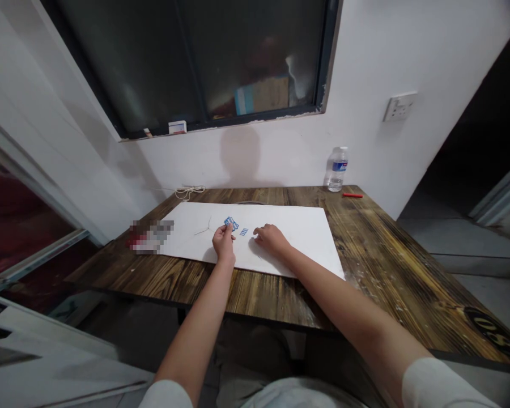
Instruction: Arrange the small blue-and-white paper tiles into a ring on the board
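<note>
My left hand [224, 243] is closed in a pinch on a small bunch of blue-and-white flat pieces [231, 223], which look like little cards. Just right of them, a short row of similar blue-and-white pieces [243, 232] lies on the white board [297, 224]. Beside that row, my right hand [272, 237] hovers low over the board. Its fingers are loosely bent and apart, with nothing visible in them. Thin dark lines [208, 228] mark the board left of my left hand.
The board lies on a dark wooden table [161, 283]. At the back right stand a water bottle [337, 170] and a red pen-like stick [352, 195]. A coiled pale cord [190, 191] lies at the back left, and a blurred-out item [151, 237] overlaps the board's left end.
</note>
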`<control>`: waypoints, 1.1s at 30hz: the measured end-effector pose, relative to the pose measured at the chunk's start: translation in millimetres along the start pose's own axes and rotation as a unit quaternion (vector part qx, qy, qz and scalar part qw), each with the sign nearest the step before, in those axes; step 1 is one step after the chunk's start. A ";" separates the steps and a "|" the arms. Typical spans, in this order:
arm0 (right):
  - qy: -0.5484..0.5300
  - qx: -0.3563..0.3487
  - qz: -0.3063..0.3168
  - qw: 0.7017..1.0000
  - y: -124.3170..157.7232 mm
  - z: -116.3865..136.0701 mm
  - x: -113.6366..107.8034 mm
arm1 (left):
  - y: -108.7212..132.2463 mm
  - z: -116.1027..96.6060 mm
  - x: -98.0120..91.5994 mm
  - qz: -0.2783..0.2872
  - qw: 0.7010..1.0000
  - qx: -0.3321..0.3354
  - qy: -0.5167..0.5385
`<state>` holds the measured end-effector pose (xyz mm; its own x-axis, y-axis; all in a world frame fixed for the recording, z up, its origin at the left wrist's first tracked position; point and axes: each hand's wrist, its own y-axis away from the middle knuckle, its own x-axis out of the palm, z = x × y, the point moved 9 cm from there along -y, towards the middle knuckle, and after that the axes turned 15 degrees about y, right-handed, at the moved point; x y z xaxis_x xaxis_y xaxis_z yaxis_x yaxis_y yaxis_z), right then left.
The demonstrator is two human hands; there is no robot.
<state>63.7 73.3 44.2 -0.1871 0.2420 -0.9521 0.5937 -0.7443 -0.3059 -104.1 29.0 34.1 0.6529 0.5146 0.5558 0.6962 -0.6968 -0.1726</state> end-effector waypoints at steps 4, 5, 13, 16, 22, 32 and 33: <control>-0.024 0.023 0.031 0.999 -2.0 -5.4 3.9 | -0.2 1.9 0.5 0.003 1.000 -0.008 0.002; -0.024 0.029 0.041 0.998 -2.3 -6.2 5.4 | 0.1 2.1 1.0 0.004 1.000 -0.011 0.001; 0.044 0.031 0.068 0.996 -1.5 6.0 8.9 | 2.8 1.3 4.6 0.015 1.000 -0.013 -0.014; 0.051 0.031 0.068 0.996 -1.3 8.1 9.7 | 2.6 1.7 4.5 0.016 1.000 -0.012 -0.015; 0.039 0.038 0.071 0.996 -2.0 1.1 10.4 | 1.6 2.8 4.7 0.018 1.000 -0.013 -0.018; 0.027 0.037 0.079 0.996 -2.4 0.2 13.6 | 1.9 4.6 5.0 0.022 0.999 -0.017 -0.017; 0.030 0.038 0.080 0.996 -2.3 0.8 14.1 | 2.1 4.6 4.9 0.021 0.999 -0.019 -0.019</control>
<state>59.1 77.9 31.5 -0.0456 0.1519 -0.9873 0.5514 -0.8203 -0.1517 -98.1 32.4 32.7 0.6924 0.5022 0.5181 0.6566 -0.7362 -0.1638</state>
